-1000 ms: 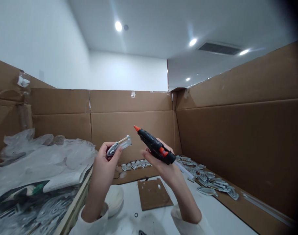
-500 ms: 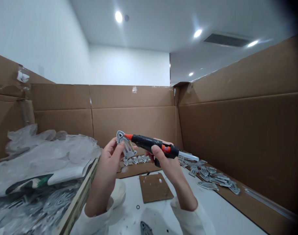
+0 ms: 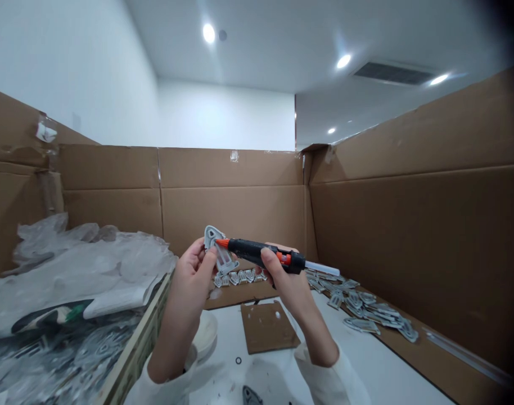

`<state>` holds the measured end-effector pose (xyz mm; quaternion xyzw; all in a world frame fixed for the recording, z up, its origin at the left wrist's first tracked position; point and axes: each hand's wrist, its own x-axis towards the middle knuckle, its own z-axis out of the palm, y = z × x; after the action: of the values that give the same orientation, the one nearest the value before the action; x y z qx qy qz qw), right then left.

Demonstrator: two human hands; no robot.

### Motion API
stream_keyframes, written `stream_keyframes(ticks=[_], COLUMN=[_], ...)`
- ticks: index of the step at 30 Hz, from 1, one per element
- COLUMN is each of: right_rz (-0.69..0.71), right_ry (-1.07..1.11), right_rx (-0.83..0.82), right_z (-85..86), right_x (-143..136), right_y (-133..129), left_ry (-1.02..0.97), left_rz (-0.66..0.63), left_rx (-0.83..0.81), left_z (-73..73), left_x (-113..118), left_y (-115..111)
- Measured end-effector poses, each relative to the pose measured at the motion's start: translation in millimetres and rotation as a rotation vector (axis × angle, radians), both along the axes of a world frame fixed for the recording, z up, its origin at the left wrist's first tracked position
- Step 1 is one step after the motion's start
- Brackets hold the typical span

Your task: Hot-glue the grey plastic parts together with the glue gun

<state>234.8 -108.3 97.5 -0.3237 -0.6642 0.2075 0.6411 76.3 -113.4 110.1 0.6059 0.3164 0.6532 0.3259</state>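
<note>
Between the thumb and fingers of my left hand is a flat grey plastic part with slots and a rounded, pointed top, held tilted. My right hand is wrapped round a black glue gun with an orange nozzle, a clear glue stick poking out of its back end. The nozzle tip is at the face of the plastic part, near its upper opening; whether it touches I cannot tell. Below the hands, a square of brown cardboard with whitish blobs lies on the white table.
Several similar grey parts stand in a row at the back. A loose pile of them lies on the right. A white bowl, a small black ring and plastic bags are on the left side. Cardboard walls surround the table.
The nozzle tip has moved slightly down along the plastic part, from beside its top opening. The glue gun sits a little flatter. Both hands keep their holds.
</note>
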Motion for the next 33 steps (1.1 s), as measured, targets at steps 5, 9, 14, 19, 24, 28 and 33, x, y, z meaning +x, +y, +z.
stream_keyframes(ticks=[5, 9, 14, 19, 24, 28, 33], right_rz=[-0.038, -0.052, -0.069, -0.092, -0.096, -0.132, -0.417], right_ry=[0.017, 0.038, 0.075, 0.107, 0.11, 0.045, 0.075], right_rx=[0.007, 0.004, -0.011, -0.042, -0.027, 0.032, 0.174], right_z=[-2.4, -3.9, -3.7, -2.6, -2.2, 0.7, 6.8], right_x=[-1.9, -3.6, -5.2, -5.1, -4.5, -4.0, 8.4], right_y=[1.1, 2.1, 2.6, 0.4, -1.1, -2.2, -1.7], left_ry=[0.008, 0.009, 0.027, 0.029, 0.037, 0.03, -0.092], left_rz=[0.02, 0.02, 0.023, 0.016, 0.032, 0.041, 0.005], left_rx=[-0.004, 0.001, -0.011, -0.008, -0.001, 0.009, 0.046], left_z=[-1.1, -1.1, 0.8, 2.3, 2.3, 0.9, 2.5], left_x=[-0.8, -1.2, 0.8, 1.9, 2.6, 2.9, -3.2], left_y=[-0.6, -1.3, -1.9, -3.3, -4.2, -1.1, 3.0])
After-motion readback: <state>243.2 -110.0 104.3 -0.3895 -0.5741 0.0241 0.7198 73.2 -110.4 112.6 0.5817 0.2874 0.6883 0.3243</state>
